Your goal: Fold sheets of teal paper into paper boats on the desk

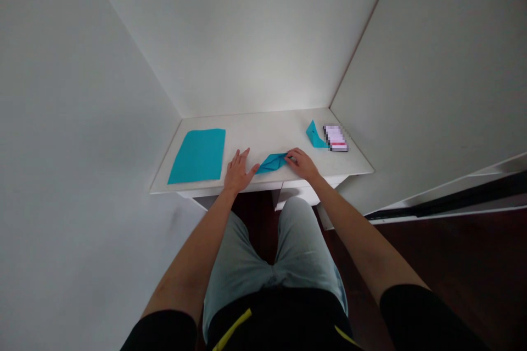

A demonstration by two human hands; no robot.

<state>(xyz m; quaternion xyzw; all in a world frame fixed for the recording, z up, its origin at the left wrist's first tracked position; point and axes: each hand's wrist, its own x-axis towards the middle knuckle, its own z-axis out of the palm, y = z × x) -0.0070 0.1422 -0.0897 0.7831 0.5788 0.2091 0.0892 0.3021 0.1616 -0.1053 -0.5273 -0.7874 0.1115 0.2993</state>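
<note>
A folded piece of blue paper (272, 162) lies near the front edge of the white desk, creased into a long, narrow shape. My left hand (239, 171) rests on the desktop with its fingers spread, its thumb at the paper's left end. At the other end, the fingers of my right hand (302, 163) are closed in a pinch on the paper's tip. Farther back on the right stands a finished-looking blue paper figure (314, 136) with a pointed upright part and a low tail.
A stack or sheet of blue paper (198, 156) lies on the desk's left side. Beside the paper figure, at the right, is a phone (336, 138) with a blurred screen. Walls enclose the white desk (263, 127) at the back and both sides; a drawer (297, 194) hangs below.
</note>
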